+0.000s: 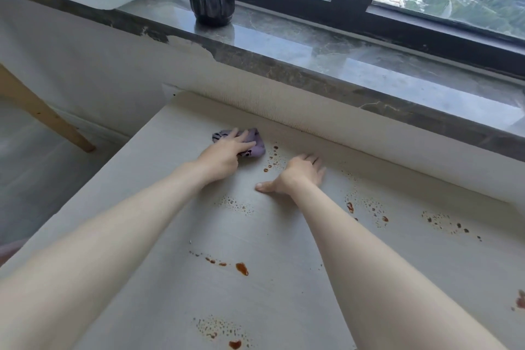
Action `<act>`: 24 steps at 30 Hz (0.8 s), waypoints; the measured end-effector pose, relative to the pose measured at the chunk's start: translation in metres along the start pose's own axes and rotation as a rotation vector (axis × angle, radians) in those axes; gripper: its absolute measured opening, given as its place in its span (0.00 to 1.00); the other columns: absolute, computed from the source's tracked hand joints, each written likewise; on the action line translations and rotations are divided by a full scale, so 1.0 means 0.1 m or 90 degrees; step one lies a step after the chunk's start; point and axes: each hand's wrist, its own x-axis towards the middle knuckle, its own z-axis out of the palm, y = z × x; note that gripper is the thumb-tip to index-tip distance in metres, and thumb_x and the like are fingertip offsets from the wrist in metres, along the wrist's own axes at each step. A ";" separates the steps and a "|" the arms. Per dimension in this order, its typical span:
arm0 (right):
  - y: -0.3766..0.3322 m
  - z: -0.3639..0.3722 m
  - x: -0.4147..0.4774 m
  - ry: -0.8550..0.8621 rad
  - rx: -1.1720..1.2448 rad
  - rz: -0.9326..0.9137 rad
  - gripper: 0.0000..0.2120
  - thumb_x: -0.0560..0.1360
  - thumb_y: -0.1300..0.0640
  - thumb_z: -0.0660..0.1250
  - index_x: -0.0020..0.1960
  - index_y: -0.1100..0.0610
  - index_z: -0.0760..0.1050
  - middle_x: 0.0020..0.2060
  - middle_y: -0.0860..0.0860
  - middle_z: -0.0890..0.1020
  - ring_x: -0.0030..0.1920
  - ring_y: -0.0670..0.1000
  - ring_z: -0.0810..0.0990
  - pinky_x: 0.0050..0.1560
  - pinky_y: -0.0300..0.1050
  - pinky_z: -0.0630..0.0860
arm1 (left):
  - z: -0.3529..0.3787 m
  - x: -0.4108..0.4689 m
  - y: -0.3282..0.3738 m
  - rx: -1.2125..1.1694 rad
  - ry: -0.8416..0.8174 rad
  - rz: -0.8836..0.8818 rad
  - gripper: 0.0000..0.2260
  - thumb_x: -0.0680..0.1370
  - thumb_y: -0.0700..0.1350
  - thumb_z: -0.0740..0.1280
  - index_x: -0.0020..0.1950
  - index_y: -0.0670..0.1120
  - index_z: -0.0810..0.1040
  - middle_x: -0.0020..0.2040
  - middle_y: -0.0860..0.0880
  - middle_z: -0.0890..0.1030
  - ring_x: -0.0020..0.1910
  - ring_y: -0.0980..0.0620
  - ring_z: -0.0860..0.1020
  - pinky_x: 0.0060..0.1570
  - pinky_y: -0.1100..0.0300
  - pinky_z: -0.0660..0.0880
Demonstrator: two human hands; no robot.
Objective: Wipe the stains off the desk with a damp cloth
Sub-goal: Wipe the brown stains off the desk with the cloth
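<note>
Brown stains (242,268) on desk (272,307); left hand (224,153) flat atop purple cloth (257,145), right hand (301,176) splayed.

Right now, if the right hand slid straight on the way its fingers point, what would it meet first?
Probably the white textured wall behind the pale grey desk; only bare desktop lies ahead of the right hand. The brown spots sit to its left.
</note>
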 end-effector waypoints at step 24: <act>-0.05 -0.03 0.02 -0.028 -0.097 0.015 0.68 0.55 0.25 0.70 0.77 0.64 0.45 0.76 0.61 0.50 0.77 0.58 0.46 0.72 0.61 0.36 | -0.11 -0.49 -0.26 0.003 -0.043 0.032 0.31 0.75 0.27 0.51 0.75 0.51 0.60 0.77 0.52 0.53 0.77 0.51 0.50 0.73 0.56 0.52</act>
